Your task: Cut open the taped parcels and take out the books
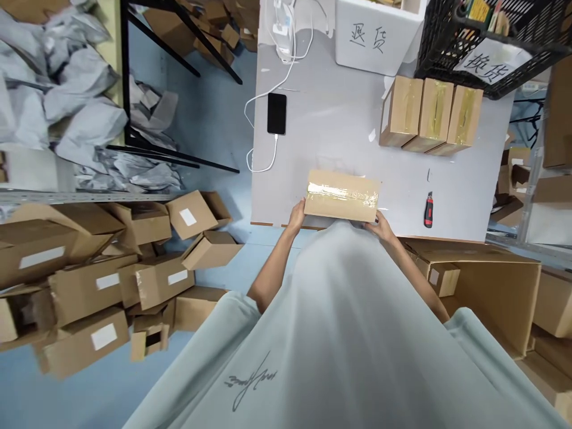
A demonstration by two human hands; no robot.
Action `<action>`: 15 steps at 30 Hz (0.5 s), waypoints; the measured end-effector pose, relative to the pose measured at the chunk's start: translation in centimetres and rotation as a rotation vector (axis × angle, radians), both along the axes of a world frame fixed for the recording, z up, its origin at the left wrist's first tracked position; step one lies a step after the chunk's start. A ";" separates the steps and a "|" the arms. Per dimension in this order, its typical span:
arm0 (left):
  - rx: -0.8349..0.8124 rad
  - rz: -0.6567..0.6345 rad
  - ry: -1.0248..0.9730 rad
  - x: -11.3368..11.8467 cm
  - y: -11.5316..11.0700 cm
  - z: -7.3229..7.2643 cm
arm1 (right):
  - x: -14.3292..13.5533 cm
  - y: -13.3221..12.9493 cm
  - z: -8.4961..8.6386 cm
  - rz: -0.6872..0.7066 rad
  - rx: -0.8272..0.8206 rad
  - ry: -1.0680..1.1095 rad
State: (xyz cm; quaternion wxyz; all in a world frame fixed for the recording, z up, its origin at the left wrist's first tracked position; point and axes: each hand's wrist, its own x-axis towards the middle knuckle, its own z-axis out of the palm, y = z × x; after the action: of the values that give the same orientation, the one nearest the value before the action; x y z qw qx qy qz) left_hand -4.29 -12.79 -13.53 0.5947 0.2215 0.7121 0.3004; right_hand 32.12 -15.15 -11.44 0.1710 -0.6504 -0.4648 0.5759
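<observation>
A taped brown cardboard box (342, 208) lies at the table's near edge, close against my shirt, with shiny clear tape along its top. My left hand (297, 215) grips its left end, and my right hand (379, 227) grips its near right corner. The fingers of both hands are partly hidden by the box. Farther right on the table lies a red and black utility knife (429, 212), apart from my right hand. Three similar taped boxes (434, 113) stand in a row toward the back right.
A phone (276, 114) on a white cable lies at the table's left. A white bin (379, 36) and a black crate (482, 47) line the back. Below the table's right edge sits a large open carton (496, 292). Several cartons (93, 286) are piled on the left.
</observation>
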 end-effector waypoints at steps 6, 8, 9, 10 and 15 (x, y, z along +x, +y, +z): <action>0.128 -0.028 -0.002 1.4 -0.3 1.4 | 1.0 1.7 1.4 -0.095 0.150 -0.016; 0.219 -0.059 0.006 1.7 -0.4 1.9 | 1.9 2.6 2.2 -0.114 0.221 -0.020; 0.259 -0.073 0.036 1.8 -0.4 2.0 | 2.3 3.0 2.5 -0.116 0.241 -0.042; 0.287 -0.081 0.079 2.0 -0.3 2.1 | 2.5 3.5 2.7 -0.115 0.246 -0.072; 0.244 -0.125 0.162 2.7 1.5 0.8 | 2.4 5.2 2.0 -0.096 0.143 -0.173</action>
State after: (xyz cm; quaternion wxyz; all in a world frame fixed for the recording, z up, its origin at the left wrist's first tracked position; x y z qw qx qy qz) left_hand -1.64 -11.33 -12.69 0.5215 0.3593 0.7009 0.3283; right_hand 34.54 -9.95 -9.46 0.2034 -0.7053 -0.4860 0.4743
